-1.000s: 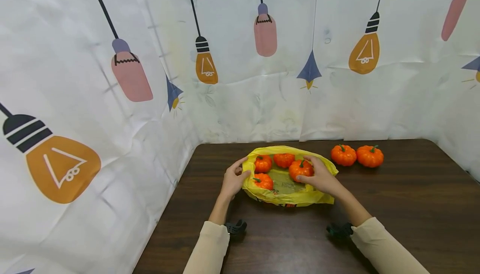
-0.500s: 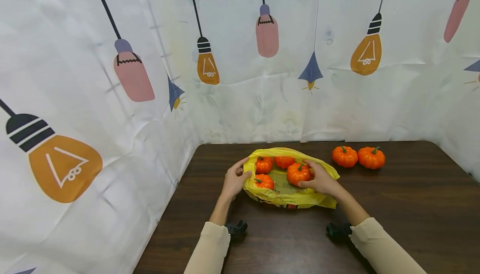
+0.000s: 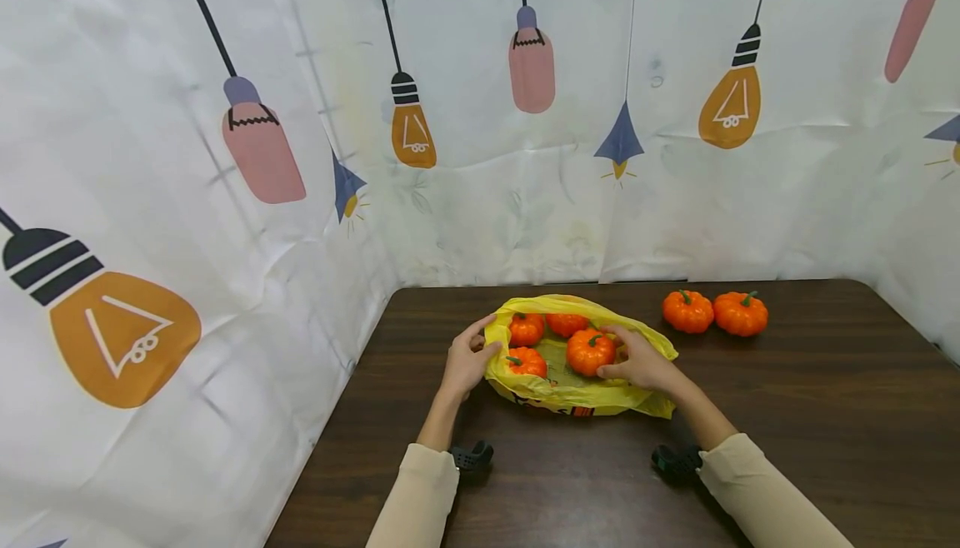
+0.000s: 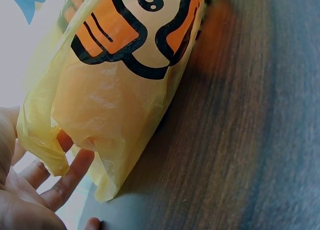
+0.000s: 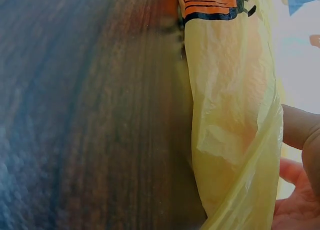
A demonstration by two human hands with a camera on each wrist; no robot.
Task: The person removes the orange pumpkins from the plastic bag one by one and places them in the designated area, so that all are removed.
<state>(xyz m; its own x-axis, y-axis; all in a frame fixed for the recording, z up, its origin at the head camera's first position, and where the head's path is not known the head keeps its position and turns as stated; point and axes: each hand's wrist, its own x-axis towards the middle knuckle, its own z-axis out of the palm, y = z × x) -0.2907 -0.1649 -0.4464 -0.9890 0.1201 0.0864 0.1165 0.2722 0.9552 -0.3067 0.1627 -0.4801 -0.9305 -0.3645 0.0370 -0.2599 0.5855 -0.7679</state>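
Note:
A yellow plastic bag (image 3: 600,401) lies on the table with its mouth spread wide. My left hand (image 3: 467,358) holds its left rim, and in the left wrist view bag film (image 4: 60,162) passes between thumb and fingers. Inside, a small orange pumpkin (image 3: 591,353) sits at the middle right. My right hand (image 3: 640,358) reaches over the right rim, its thumb and fingertips spread right at that pumpkin's right side. Left in the bag are more pumpkins: one at the back left (image 3: 527,330), one at the front left (image 3: 527,362) and one behind (image 3: 567,324).
Two more orange pumpkins stand side by side behind the bag to the right, a nearer-left one (image 3: 687,311) and a right one (image 3: 740,314). The dark wooden table (image 3: 570,481) ends at a white curtain (image 3: 495,223) printed with lamps.
The pumpkin at the right hand has moved left and lower inside the bag, and the right fingers have loosened from around it. The left hand stays on the rim.

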